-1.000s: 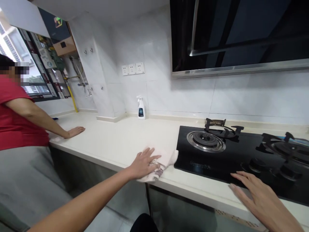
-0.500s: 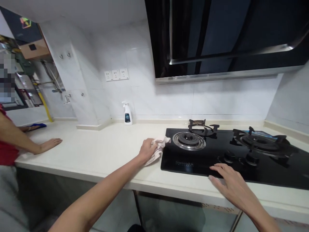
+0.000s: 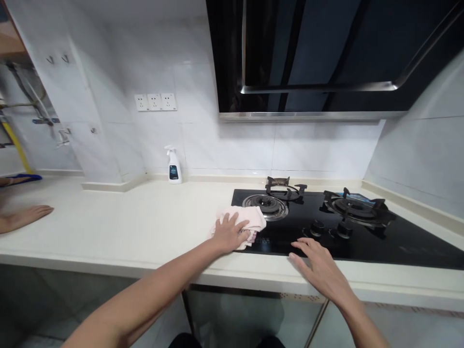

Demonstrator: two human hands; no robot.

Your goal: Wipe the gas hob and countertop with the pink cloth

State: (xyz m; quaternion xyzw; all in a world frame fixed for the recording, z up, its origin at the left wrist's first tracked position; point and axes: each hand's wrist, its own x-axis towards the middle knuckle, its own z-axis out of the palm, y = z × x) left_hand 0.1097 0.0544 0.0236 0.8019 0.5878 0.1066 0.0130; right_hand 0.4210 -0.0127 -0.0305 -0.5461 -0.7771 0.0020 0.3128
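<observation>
My left hand presses a crumpled pale pink cloth onto the front left corner of the black glass gas hob. The cloth lies just in front of the hob's left burner and partly overlaps the countertop. My right hand rests with spread fingers at the hob's front edge, holding nothing, close to the black control knobs. The right burner stands farther back.
A white spray bottle stands against the tiled wall below a row of wall sockets. A black range hood hangs above the hob. At far left, another person's hand rests on the cream countertop.
The view has swung right, leaving the other person mostly out of frame. My left hand has carried the cloth from the countertop onto the hob's front left corner.
</observation>
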